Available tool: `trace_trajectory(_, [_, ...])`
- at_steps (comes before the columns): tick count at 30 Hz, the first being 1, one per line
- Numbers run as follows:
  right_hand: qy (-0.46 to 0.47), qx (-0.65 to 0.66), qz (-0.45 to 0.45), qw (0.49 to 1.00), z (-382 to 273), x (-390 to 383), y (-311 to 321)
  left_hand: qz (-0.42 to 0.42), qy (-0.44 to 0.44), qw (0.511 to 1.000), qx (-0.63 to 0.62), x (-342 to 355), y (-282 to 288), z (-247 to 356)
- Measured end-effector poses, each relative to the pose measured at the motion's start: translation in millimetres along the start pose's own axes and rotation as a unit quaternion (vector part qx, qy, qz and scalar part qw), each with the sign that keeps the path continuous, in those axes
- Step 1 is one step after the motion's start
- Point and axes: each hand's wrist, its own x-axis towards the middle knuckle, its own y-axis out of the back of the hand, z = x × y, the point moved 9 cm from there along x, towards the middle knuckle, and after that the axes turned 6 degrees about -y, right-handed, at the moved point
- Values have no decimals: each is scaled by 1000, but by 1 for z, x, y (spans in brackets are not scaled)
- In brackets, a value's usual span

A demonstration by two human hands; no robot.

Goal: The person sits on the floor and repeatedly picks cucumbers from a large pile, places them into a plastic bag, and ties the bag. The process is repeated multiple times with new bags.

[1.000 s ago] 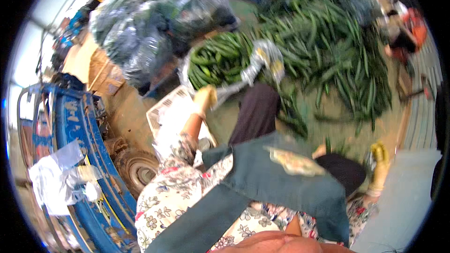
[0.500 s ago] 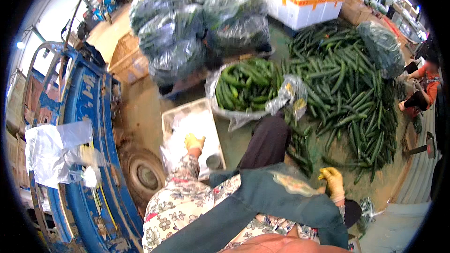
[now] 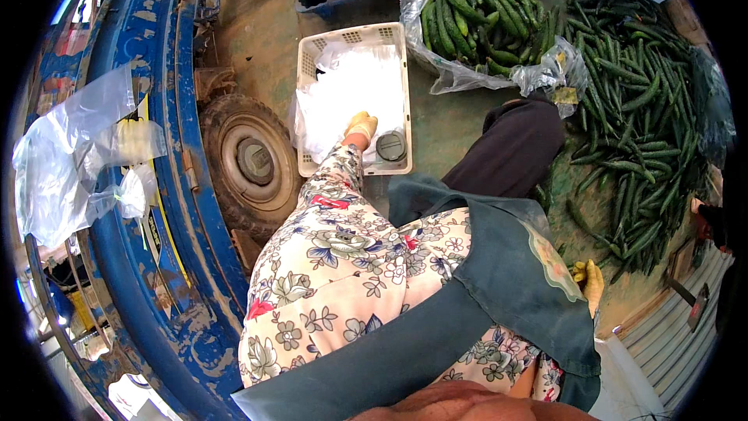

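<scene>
My left hand (image 3: 361, 126), in a yellow glove, reaches into a cream plastic crate (image 3: 305, 162). Its fingers are closed over the bright white plastic bags (image 3: 354, 82) lying inside; how much it grips is washed out by glare. A round dark-lidded container (image 3: 390, 146) stands in the crate's near right corner, beside that hand. At the right edge of my green apron (image 3: 514, 296) is my gloved right hand (image 3: 590, 284), low and partly covered by the apron. Its fingers are loosely bent and apart, with nothing visible in them.
A clear bag full of cucumbers (image 3: 483, 27) stands open beyond my knee. Loose cucumbers (image 3: 635, 125) make a large heap on the right. The blue vehicle (image 3: 183, 148), with its wheel (image 3: 251, 164), borders my left. Clear plastic bags (image 3: 74, 156) hang on its side.
The view has tipped down and nearer to the crate. My left hand's fingers, spread over the plastic before, are now drawn together. My right hand remains low by the apron.
</scene>
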Motion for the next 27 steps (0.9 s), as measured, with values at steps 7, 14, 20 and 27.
trace_trajectory(7, [34, -21, -2, 999, -50, -11, -40, 25, -151, 976, -153, 1, 76, 55])
trace_trajectory(14, [75, -37, -33, 996, -48, -13, -49, 266, -241, 907, 220, -33, 165, 81])
trace_trajectory(20, [53, 41, -35, 997, -52, -21, -57, -65, -67, 992, 81, 47, 85, -59])
trace_trajectory(27, [143, 85, 47, 985, -80, -63, 12, 245, -319, 874, -272, -15, 234, 167])
